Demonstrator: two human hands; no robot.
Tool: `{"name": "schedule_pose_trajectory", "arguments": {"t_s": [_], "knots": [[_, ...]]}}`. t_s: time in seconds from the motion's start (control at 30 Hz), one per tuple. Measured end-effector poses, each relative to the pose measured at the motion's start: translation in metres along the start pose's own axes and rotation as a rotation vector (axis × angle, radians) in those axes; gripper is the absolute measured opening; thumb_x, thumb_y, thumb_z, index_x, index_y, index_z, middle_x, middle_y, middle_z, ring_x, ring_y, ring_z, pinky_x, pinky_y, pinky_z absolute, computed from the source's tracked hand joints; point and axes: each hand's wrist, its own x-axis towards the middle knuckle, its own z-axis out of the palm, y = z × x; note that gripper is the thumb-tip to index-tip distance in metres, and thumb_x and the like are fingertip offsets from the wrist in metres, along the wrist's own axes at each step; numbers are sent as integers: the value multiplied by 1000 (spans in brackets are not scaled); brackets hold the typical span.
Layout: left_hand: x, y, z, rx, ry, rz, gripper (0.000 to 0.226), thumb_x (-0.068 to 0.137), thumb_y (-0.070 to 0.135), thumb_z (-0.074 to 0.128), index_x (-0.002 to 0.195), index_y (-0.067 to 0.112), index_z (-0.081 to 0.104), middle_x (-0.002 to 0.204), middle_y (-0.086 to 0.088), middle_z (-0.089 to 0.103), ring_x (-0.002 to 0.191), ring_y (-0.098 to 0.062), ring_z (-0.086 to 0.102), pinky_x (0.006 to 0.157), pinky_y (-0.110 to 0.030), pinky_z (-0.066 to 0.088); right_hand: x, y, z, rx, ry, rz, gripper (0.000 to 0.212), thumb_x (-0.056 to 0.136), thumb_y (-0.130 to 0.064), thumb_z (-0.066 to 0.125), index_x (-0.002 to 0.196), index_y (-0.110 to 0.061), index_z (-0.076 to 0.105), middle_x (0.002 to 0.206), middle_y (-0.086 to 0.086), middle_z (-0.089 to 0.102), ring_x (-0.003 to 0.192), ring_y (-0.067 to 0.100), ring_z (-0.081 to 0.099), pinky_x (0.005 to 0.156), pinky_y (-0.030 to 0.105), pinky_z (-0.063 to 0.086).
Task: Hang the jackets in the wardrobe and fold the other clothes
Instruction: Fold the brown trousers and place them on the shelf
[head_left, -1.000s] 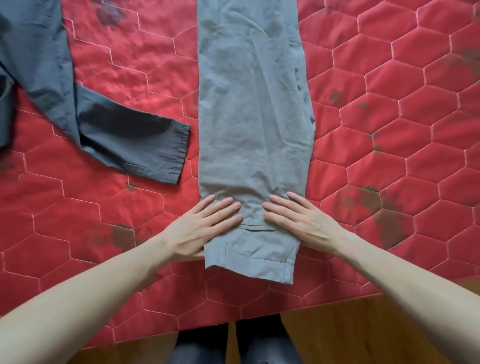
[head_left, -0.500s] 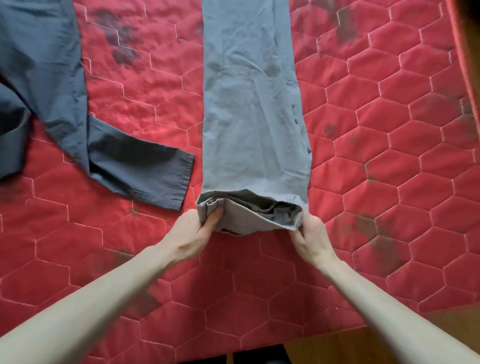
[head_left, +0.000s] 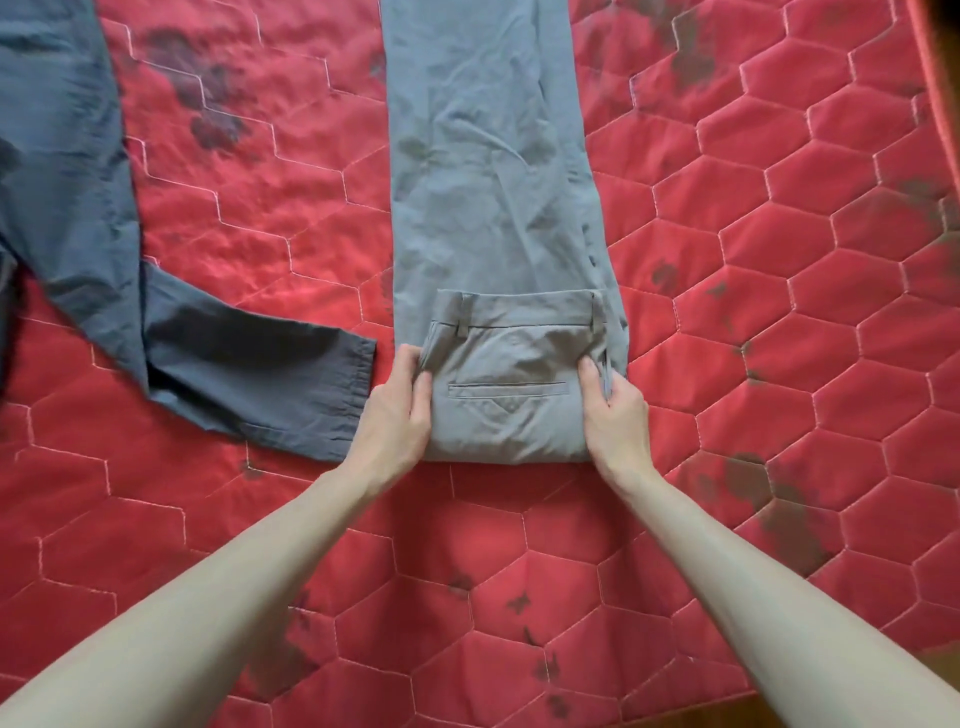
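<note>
Grey trousers (head_left: 493, 171) lie lengthwise down the middle of a red quilted bedspread (head_left: 779, 322). Their waist end is folded over onto the legs, showing the waistband, belt loops and a back pocket (head_left: 506, 387). My left hand (head_left: 397, 410) grips the left edge of this folded part, thumb on top. My right hand (head_left: 613, 410) pinches its right edge. A dark blue jacket (head_left: 67, 171) lies at the left, its sleeve cuff (head_left: 343, 395) reaching close to my left hand.
The bedspread has dark blotches scattered over it. Its near edge and a strip of wooden floor (head_left: 924, 670) show at the bottom right. The right side of the bedspread (head_left: 930, 104) ends at the top right corner.
My hands went from pressing flat on the trousers' waist end to gripping its sides and folding it up over the legs, away from me. The camera view shifted forward.
</note>
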Motion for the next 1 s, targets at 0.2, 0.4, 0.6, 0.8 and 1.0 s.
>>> {"name": "schedule_pose_trajectory", "arguments": {"t_s": [0.2, 0.4, 0.6, 0.8, 1.0], "knots": [[-21, -1, 15, -26, 179, -102, 6, 109, 15, 39, 111, 21, 38, 70, -11, 62, 69, -42, 62, 63, -49, 41, 15, -10, -7, -211, -46, -51, 62, 107, -50, 46, 58, -14, 31, 51, 2, 39, 63, 38, 41, 61, 41, 26], [-12, 18, 16, 152, 288, -278, 20, 103, 23, 47, 121, 16, 40, 108, -8, 57, 104, -40, 60, 83, -45, 41, 12, -22, -8, -285, 159, -132, 22, 103, -39, 59, 91, -21, 60, 87, 8, 66, 88, 40, 63, 67, 43, 42], [15, 12, 22, 656, 38, 513, 59, 105, 34, 45, 158, 8, 39, 166, -17, 31, 156, -33, 25, 125, -52, 26, 14, -33, 13, -428, -71, -895, 49, 106, -28, 52, 151, -8, 51, 161, 9, 43, 154, 24, 34, 123, 43, 29], [41, -15, 33, 811, -93, 465, 76, 100, 54, 45, 165, 22, 22, 174, -9, 11, 161, -32, 4, 127, -59, 15, 29, -8, 30, -597, -102, -776, 69, 101, -49, 52, 160, -16, 37, 169, 2, 29, 159, 21, 19, 127, 47, 23], [44, -14, 27, 822, -110, 519, 78, 100, 55, 47, 165, 20, 22, 174, -10, 10, 160, -35, 4, 126, -60, 16, 35, -7, 22, -516, -142, -844, 65, 100, -38, 55, 159, -14, 39, 168, 2, 31, 158, 21, 22, 126, 49, 27]]}}
